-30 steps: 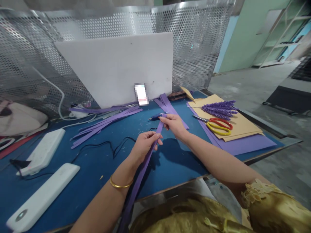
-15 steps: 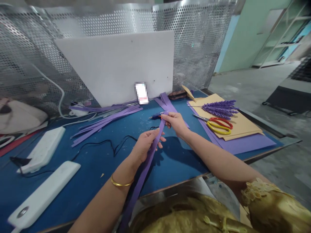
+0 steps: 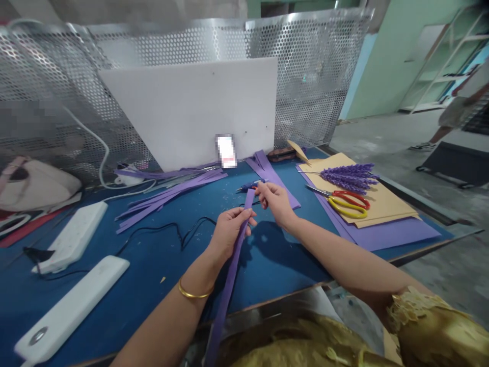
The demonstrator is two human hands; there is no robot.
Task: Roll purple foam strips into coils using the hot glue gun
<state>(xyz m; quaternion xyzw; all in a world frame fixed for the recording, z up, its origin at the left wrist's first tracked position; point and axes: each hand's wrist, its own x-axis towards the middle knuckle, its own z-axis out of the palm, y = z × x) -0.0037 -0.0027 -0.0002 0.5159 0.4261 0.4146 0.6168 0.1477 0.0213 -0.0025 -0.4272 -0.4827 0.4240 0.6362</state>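
My left hand (image 3: 231, 229) is closed on a long purple paper strip (image 3: 233, 270), thumb on top. The strip's upper end stands out past the thumb, and its lower part hangs over the table edge toward my lap. My right hand (image 3: 277, 203) is just right of that upper end, its fingers curled together. Whether anything small is pinched there is hidden. Behind the strip's end lies a blue glue gun (image 3: 246, 188), partly covered by the right hand. More purple strips (image 3: 171, 191) lie to the left, and others (image 3: 269, 171) behind my right hand.
Red-and-yellow-handled scissors (image 3: 347, 205) and purple lavender stems (image 3: 349, 177) rest on tan sheets (image 3: 385, 204) over purple sheets (image 3: 397, 235). White power strips (image 3: 72, 311) and a black cord (image 3: 153, 226) lie left. A phone (image 3: 227, 151) leans against a white board (image 3: 202, 107). A person (image 3: 458, 107) stands far right.
My right fingers have come off the strip's upper end and moved slightly right, leaving that end exposed. My left hand still grips the strip. A person has appeared at the far right.
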